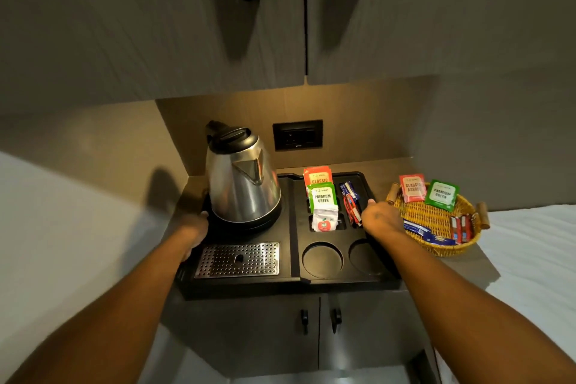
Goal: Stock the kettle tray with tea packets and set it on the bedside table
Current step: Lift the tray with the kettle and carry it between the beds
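Note:
A black kettle tray (293, 282) rests on the bedside table (467, 268) under the cupboards. On its left half stands a steel kettle (241, 179), with a perforated drip plate (238, 259) in front. The slots on its right half hold a red tea packet (318, 176), a green tea packet (322, 198), a white packet (325, 221) and thin sachets (350, 201). My left hand (196, 229) grips the tray's left edge. My right hand (381, 217) grips the tray's right edge.
A wicker basket (436, 218) right of the tray holds one red and one green tea packet plus several sachets. A wall socket (297, 135) sits behind. Cupboard doors hang overhead, small doors (318, 321) are below, and white bedding (530, 259) lies at the right.

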Available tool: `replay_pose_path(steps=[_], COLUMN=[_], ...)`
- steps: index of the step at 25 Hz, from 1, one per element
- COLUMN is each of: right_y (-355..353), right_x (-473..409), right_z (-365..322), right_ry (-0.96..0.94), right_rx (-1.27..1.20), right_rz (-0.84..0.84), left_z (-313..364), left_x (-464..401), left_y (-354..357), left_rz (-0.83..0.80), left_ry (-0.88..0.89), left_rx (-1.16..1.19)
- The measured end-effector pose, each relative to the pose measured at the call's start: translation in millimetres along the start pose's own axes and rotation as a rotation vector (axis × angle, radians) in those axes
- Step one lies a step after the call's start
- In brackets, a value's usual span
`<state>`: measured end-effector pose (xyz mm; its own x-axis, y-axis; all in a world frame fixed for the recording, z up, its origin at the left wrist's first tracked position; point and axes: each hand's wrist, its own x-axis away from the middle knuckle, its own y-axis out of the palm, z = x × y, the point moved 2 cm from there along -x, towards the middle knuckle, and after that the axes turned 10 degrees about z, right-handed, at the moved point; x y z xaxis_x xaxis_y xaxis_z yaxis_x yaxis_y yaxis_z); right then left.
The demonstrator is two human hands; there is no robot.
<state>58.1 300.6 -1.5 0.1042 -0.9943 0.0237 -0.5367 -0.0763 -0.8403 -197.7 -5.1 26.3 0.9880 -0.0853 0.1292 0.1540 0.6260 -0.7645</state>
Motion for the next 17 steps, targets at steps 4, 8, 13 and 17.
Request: replay_pose_path(steps=[4, 8, 13, 17], right_y=[-42.6, -103.2, -187.1, -286.1], right_x=[-15.8, -20.0, -23.3, -2.1], right_z=[1.6, 38.5, 168.8, 318.1], right_ry=[0.000, -0.076, 0.119, 0.229], right_rx=[-0.041, 0.053, -0.170, -0.188], right_rz=[0.061, 0.100, 0.166, 0.288], left_z=[44.6, 81.1, 133.9, 181.8], left_x=[12.8, 64.0, 164.6, 293.5], left_y=[-15.6, -2.4, 46.8, 114.0], left_rz=[-0.130, -0.157, -0.203, -0.292], left_ry=[0.144, 0.248, 0.292, 0.489], left_rx=[0.127, 0.035, -0.084, -0.134])
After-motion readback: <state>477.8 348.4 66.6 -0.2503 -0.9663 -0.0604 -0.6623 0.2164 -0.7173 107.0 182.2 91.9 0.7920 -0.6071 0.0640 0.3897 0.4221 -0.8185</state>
